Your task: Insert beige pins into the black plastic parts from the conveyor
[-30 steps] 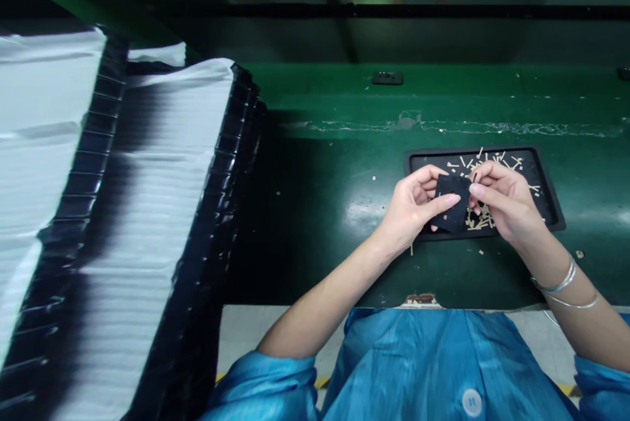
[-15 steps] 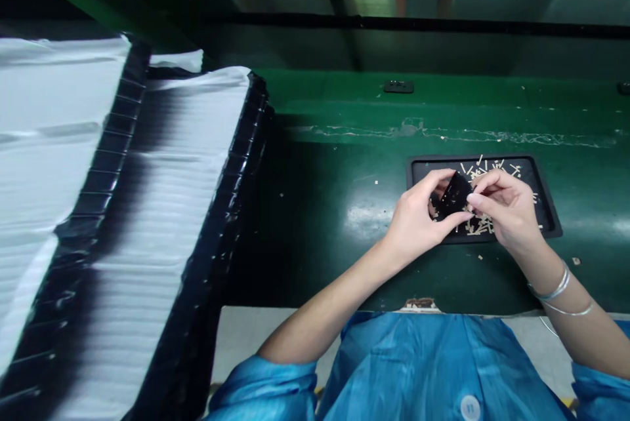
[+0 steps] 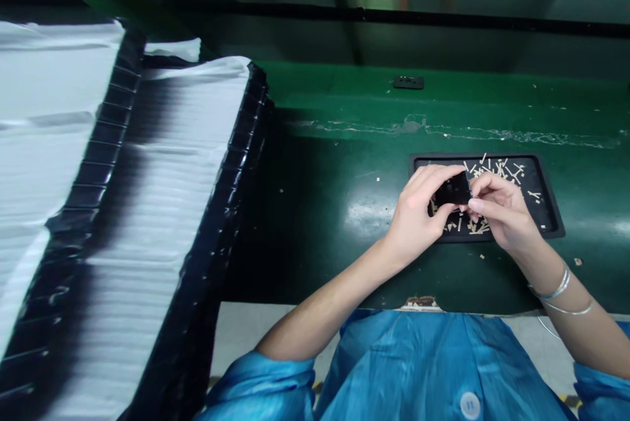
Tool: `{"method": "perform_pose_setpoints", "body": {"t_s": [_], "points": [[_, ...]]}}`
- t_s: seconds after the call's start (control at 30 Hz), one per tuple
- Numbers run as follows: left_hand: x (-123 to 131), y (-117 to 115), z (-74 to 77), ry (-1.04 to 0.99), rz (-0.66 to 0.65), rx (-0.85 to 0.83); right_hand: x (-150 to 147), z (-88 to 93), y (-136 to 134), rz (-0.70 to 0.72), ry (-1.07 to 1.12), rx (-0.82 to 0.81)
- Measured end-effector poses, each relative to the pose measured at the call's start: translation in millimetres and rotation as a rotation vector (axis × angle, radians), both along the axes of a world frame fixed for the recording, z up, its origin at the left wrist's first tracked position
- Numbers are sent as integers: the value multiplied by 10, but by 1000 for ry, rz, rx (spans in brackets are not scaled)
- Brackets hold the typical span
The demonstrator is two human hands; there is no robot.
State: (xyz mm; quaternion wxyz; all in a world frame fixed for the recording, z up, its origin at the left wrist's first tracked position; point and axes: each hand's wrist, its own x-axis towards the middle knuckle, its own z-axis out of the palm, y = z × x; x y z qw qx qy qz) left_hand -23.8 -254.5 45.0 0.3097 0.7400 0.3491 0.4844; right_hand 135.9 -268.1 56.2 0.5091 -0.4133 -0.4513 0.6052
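A small glossy black plastic part [image 3: 453, 190] is held above a shallow black tray [image 3: 554, 211]. My left hand [image 3: 418, 203] grips its left side, fingers along the top and thumb below. At the part's right edge, my right hand [image 3: 504, 208] has thumb and forefinger pinched together; whether something small sits between them I cannot make out. Many short cream-coloured strips [image 3: 502, 168] lie scattered in the tray, partly hidden by both hands.
A flat black piece [image 3: 408, 82] lies at the back of the green bench [image 3: 325, 211]. On the left stand stacked black trays [image 3: 236, 152] with white ribbed sheets [image 3: 191, 126]. Loose bits [image 3: 578, 261] are strewn on the bench, which has a chipped front edge [image 3: 420, 303].
The black part has been turned to lie more level in my left hand, whose thumb has drawn in. My right fingertips stay at its right edge. The view has shifted slightly.
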Motion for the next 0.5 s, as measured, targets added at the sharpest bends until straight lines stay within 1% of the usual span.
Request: {"method": "perform_pose_setpoints", "body": {"t_s": [0.13, 0.23, 0.37, 0.43, 0.5], "points": [[-2, 4, -7, 46, 22, 84, 18, -9, -3, 24, 3, -77], [4, -6, 9, 80, 40, 100, 38, -20, 12, 24, -4, -102], [10, -47, 79, 129, 111, -13, 73, -30, 55, -31, -18, -67], [7, -71, 118, 171, 143, -81, 94, -31, 72, -93, -76, -18], [3, -89, 148, 208, 160, -115, 114, -32, 79, -150, -165, 31]]}}
